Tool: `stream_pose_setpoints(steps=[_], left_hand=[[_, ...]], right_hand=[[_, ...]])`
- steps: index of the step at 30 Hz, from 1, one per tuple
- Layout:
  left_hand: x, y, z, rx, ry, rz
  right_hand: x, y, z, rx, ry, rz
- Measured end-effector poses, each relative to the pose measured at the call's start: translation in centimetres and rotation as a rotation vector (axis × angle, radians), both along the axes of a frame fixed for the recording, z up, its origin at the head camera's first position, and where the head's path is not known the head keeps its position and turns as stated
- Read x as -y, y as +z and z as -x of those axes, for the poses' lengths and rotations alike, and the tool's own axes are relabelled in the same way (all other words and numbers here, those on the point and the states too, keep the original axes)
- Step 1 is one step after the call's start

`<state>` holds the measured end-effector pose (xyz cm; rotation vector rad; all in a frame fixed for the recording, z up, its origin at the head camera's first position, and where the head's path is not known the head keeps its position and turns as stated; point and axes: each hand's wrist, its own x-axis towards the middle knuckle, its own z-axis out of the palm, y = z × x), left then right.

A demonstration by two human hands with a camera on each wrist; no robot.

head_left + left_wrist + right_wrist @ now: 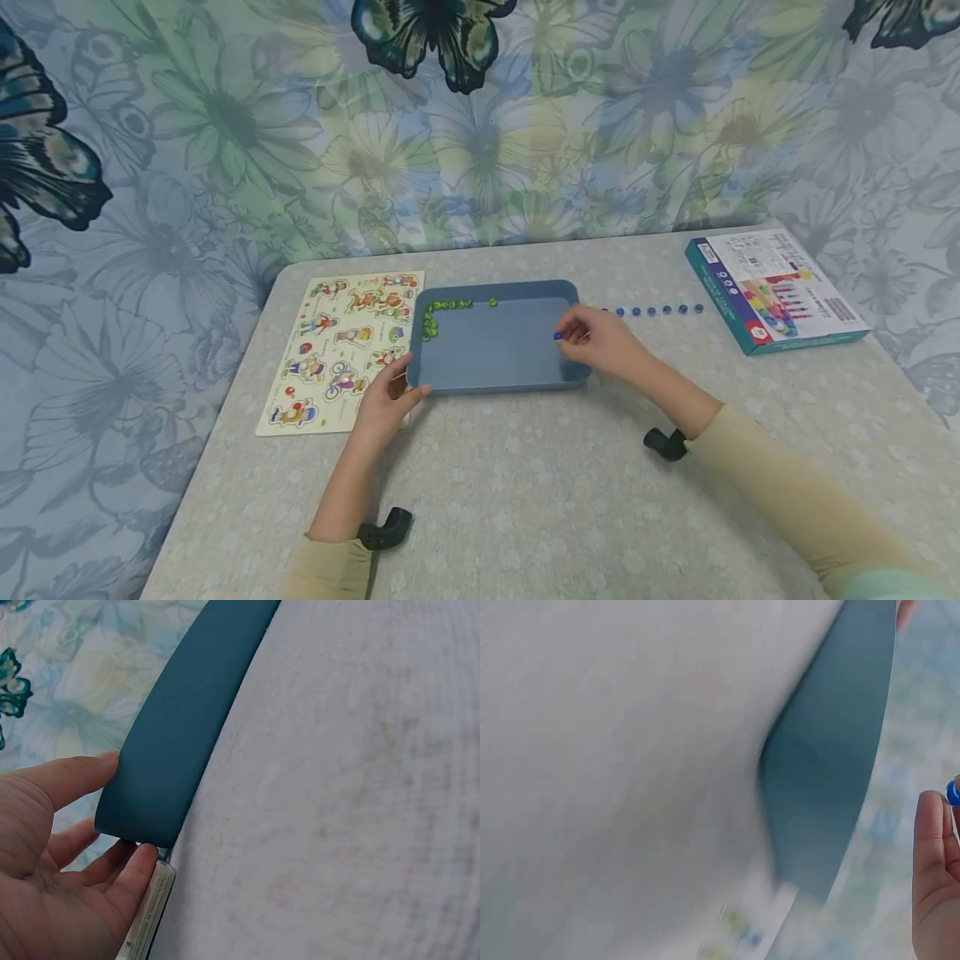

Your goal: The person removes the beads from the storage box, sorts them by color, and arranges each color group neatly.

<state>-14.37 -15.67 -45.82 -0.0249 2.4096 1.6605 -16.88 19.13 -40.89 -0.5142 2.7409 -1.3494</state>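
Note:
A blue-grey tray [491,354] lies on the table. My left hand [384,404] holds its near left corner; in the left wrist view the thumb lies against the tray wall [169,735] and the fingers reach round the corner. Over the tray's right side, my right hand [600,342] pinches a small blue bead [558,337]. That blue bead [952,793] shows at the fingertips in the right wrist view, cut by the frame edge. Inside the tray, several green beads [430,321] line the far left corner, with one green bead [492,302] set apart along the far side.
Several blue beads [652,311] stand in a row right of the tray. A boxed toy set [780,292] lies at the far right. Left of the tray is a board with cartoon figures [330,358], partly behind my left hand. A patterned curtain [487,167] hangs behind the table.

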Motion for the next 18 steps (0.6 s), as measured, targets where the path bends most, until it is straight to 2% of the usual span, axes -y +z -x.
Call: stream_pose_setpoints(steps=[5, 9, 13, 18], left_hand=[[-0.1, -0.1, 0.1, 0.01, 0.008, 0.005], [0.0, -0.2, 0.1, 0.006, 0.002, 0.005], [0.0, -0.2, 0.1, -0.002, 0.0, -0.002], [0.1, -0.2, 0.0, -0.009, -0.014, -0.015]], right_hand=[[-5.2, 0.1, 0.4, 0.076, -0.141, -0.059], [-8.6, -0.6, 1.4, 0.122, -0.218, -0.136], [-10.9, -1.5, 2.2, 0.182, -0.229, -0.215], [-12.2, -2.8, 2.7, 0.268, -0.214, -0.268]])
